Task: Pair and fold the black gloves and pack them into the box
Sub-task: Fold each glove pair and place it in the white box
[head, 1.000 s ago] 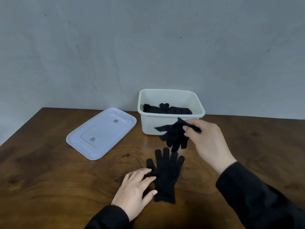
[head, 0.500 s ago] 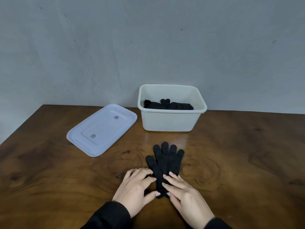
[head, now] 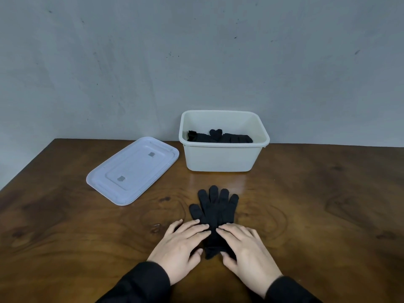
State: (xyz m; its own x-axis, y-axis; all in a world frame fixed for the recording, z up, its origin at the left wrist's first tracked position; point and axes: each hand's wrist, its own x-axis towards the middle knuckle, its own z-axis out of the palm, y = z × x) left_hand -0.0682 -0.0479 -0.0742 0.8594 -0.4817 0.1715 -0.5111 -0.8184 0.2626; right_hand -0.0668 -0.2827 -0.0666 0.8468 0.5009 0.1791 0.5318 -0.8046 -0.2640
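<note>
A pair of black gloves (head: 215,209) lies stacked flat on the wooden table, fingers pointing toward the cream box (head: 223,157). My left hand (head: 181,243) rests on the cuff end from the left, fingers straight. My right hand (head: 244,248) presses the same end from the right, fingers extended, thumb at the cuff edge. Several folded black gloves (head: 218,137) lie inside the box, partly hidden by its front wall.
The white lid (head: 133,170) lies flat on the table left of the box. A grey wall stands right behind the box. The table's left edge runs diagonally at the far left.
My right hand carried a glove from in front of the box, laid it on the other glove, and now presses the cuff. Both hands' fingers have slid slightly toward the middle.
</note>
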